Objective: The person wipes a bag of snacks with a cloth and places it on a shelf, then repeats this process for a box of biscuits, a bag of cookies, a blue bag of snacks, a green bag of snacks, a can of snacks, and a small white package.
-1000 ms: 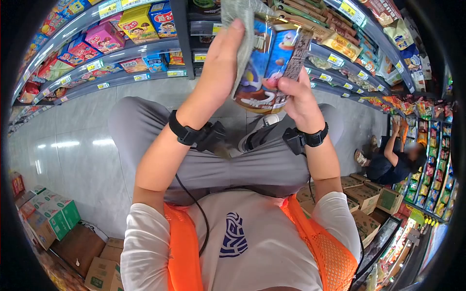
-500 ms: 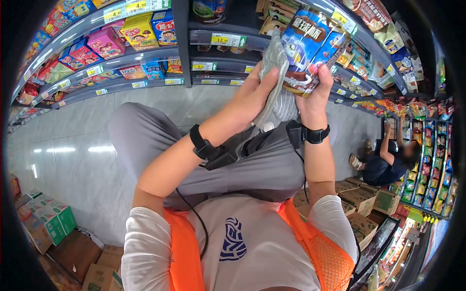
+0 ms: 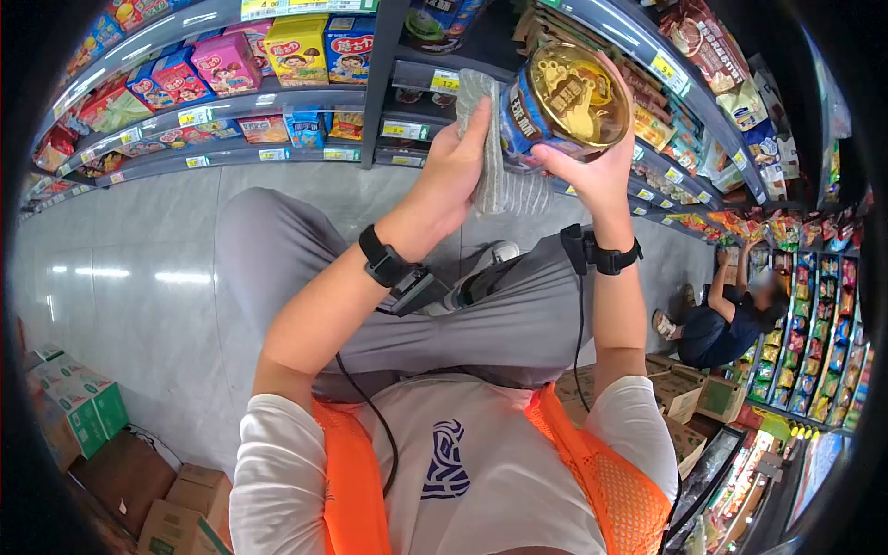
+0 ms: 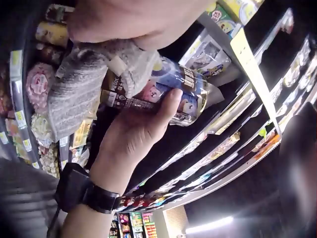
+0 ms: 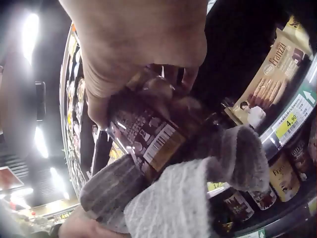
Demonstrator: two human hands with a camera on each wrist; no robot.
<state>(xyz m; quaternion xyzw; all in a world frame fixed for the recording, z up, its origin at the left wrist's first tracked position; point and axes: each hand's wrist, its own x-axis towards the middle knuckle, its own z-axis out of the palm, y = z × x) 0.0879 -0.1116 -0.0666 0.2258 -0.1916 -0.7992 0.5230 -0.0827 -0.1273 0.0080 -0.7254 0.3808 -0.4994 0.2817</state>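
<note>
A round tub (image 3: 518,120) with a blue label and a clear gold lid (image 3: 575,97) is tilted, its lid facing the head camera. My right hand (image 3: 597,171) grips it, thumb at the near side and fingers round the far rim. My left hand (image 3: 453,171) holds a grey ribbed cloth (image 3: 504,192) against the tub's left side, its thumb over the cloth. In the left wrist view the cloth (image 4: 77,94) hangs beside the tub (image 4: 185,91). The right wrist view shows the tub's barcode side (image 5: 158,141) above the folded cloth (image 5: 173,198).
Shelves of boxed snacks (image 3: 296,55) stand at the upper left, with packets (image 3: 708,46) on curved shelves at the right. A person (image 3: 731,319) crouches by the right shelves. Cardboard boxes (image 3: 190,504) lie at the lower left, others (image 3: 680,393) at the lower right.
The tub has turned so that its lid, rather than its label side, faces the head camera. Both hands went right with it, then slightly back left, and the cloth stays against its side.
</note>
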